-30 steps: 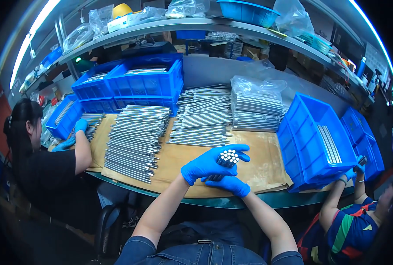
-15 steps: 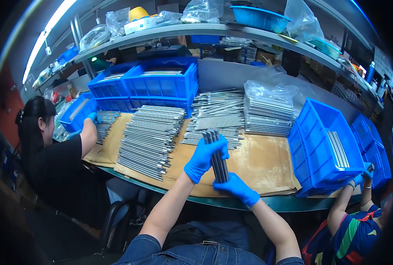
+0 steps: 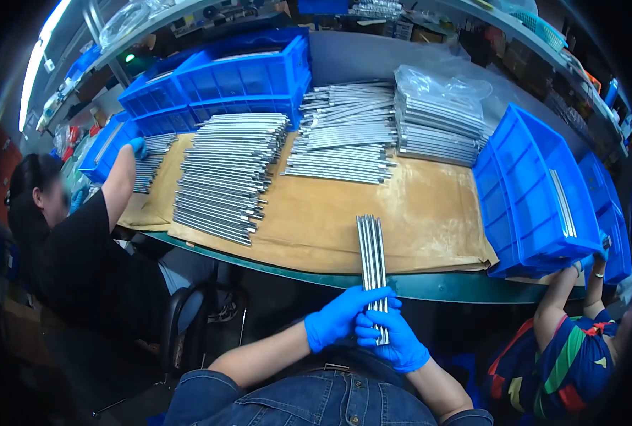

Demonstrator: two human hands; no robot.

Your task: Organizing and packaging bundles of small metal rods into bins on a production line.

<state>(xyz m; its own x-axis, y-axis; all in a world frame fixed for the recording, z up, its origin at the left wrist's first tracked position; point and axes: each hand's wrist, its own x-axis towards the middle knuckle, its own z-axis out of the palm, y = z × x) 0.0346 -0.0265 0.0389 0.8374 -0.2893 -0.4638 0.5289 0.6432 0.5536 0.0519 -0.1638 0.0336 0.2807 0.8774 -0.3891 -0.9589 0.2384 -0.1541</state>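
Observation:
A bundle of several thin metal rods (image 3: 371, 252) stands up between my hands, close to my body at the table's front edge. My left hand (image 3: 348, 312), in a blue glove, is closed round the rods from the left. Just below it, my right hand (image 3: 395, 334), gloved too, wraps the bundle near its lower end. The far ends of the rods reach over the brown padded sheet (image 3: 316, 227). A large stack of rods (image 3: 223, 170) lies to the left, and a looser pile of rods (image 3: 344, 131) is farther back.
Bagged rods (image 3: 440, 117) lie at the back. A blue bin (image 3: 536, 192) with a few rods stands right; more blue bins (image 3: 241, 78) are stacked back left. A co-worker in black (image 3: 67, 263) sits left, another in a multicoloured top (image 3: 564, 355) right. A shelf runs overhead.
My hands have drawn the rod bundle down and toward my body. Both hands now grip its lower part, and the rods are turned with their long ends pointing away. The view has tilted downward.

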